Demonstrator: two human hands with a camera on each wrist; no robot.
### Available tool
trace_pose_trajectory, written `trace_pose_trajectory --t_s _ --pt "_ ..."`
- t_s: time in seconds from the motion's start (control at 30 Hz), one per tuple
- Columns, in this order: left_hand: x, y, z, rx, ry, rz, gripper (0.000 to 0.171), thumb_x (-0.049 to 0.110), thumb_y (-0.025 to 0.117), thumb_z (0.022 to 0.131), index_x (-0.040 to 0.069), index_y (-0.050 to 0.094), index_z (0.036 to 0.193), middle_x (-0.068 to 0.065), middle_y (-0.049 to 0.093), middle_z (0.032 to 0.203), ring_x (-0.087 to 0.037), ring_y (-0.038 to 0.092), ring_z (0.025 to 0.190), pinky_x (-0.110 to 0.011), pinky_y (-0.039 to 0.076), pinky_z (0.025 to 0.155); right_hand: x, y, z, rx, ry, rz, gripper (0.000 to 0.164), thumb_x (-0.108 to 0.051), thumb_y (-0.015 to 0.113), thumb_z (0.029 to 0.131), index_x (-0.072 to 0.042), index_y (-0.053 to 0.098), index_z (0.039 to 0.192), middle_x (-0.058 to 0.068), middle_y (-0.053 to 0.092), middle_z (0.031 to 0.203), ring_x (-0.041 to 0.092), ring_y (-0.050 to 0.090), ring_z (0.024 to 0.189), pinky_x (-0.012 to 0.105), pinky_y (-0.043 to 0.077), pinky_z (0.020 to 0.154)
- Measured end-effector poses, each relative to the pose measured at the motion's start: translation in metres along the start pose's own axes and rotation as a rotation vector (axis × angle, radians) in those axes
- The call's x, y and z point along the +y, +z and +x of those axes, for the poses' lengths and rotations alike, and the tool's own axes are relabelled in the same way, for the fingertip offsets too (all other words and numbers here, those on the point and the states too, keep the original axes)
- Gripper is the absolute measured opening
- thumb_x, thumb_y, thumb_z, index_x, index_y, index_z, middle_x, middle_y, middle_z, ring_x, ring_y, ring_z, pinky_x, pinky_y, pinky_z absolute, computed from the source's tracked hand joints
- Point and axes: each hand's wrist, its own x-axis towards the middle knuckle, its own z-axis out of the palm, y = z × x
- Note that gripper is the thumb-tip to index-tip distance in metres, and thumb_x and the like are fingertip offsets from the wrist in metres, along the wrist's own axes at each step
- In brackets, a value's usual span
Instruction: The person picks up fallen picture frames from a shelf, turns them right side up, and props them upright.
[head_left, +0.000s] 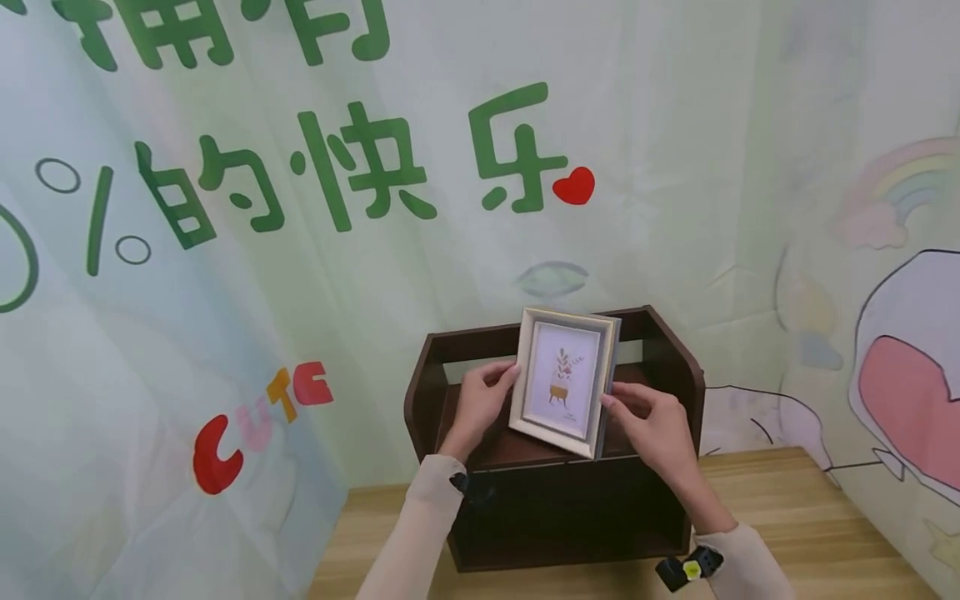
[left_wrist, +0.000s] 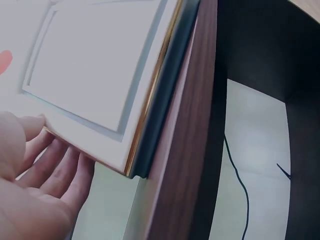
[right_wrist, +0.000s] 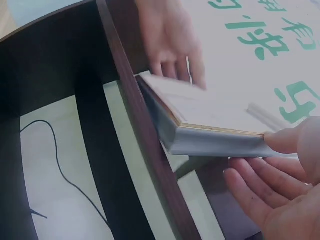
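Note:
A picture frame (head_left: 565, 383) with a pale gold border and a plant-in-a-pot print stands tilted on the upper shelf of a dark brown wooden rack (head_left: 570, 517). My left hand (head_left: 483, 402) pinches its left edge, with the thumb at the front and the fingers behind, as the left wrist view shows on the frame (left_wrist: 90, 65). On the opposite edge, my right hand (head_left: 654, 425) grips with its thumb on the front rim. In the right wrist view, the right hand's fingers (right_wrist: 265, 185) lie against the frame's grey back side (right_wrist: 215, 144).
The rack stands on a light wood tabletop (head_left: 802, 500). Behind it hangs a pale printed curtain (head_left: 675, 208) with green characters. A thin dark cable (left_wrist: 240, 185) shows through the rack's open back. The rack's side panels (head_left: 678, 358) rise beside the hands.

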Motion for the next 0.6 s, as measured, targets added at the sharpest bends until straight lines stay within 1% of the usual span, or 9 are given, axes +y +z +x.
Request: trace_pose_trajectory --t_s 0.07,0.17,0.33,0.47,0.6 --pt "0.001 -0.006 -0.006 -0.007 -0.020 -0.040 0.032 0.031 0.069 0.092 0.010 0.072 0.117 -0.013 0.072 0.116 -0.017 0.069 0.099 -0.034 0.059 0.088 0.002 0.000 0.004 -0.027 0.007 0.021 0.038 -0.033 0.068 0.093 -0.008 0.069 0.122 0.016 0.073 0.114 0.024 0.074 0.088 0.021 0.059 0.072" --pt "0.001 -0.014 -0.013 -0.004 -0.037 -0.065 0.034 0.031 0.070 0.091 0.009 0.072 0.117 -0.013 0.071 0.116 -0.017 0.070 0.100 -0.034 0.059 0.088 0.004 0.002 0.009 -0.056 0.016 0.030 0.039 -0.034 0.066 0.094 -0.008 0.068 0.123 0.017 0.072 0.116 0.022 0.074 0.086 0.026 0.061 0.074" --pt "0.004 -0.024 -0.024 0.005 -0.067 -0.102 0.035 0.030 0.073 0.089 0.008 0.072 0.115 -0.014 0.071 0.114 -0.017 0.072 0.095 -0.034 0.060 0.085 0.006 0.006 0.019 -0.093 0.014 0.037 0.039 -0.033 0.064 0.096 -0.008 0.067 0.125 0.016 0.070 0.120 0.022 0.075 0.088 0.027 0.061 0.076" --pt "0.004 -0.028 -0.030 0.023 -0.066 -0.140 0.034 0.026 0.075 0.087 0.006 0.072 0.114 -0.016 0.071 0.114 -0.016 0.072 0.093 -0.034 0.061 0.082 0.008 0.008 0.026 -0.114 0.010 0.066 0.041 -0.034 0.063 0.096 -0.008 0.066 0.127 0.017 0.069 0.122 0.024 0.075 0.091 0.028 0.060 0.077" --pt "0.001 -0.030 -0.035 0.052 -0.055 -0.132 0.033 0.023 0.075 0.087 0.006 0.072 0.114 -0.016 0.072 0.114 -0.015 0.072 0.091 -0.033 0.061 0.081 0.011 0.012 0.029 -0.138 0.029 0.114 0.043 -0.036 0.064 0.095 -0.007 0.066 0.127 0.018 0.069 0.123 0.026 0.075 0.093 0.031 0.060 0.080"
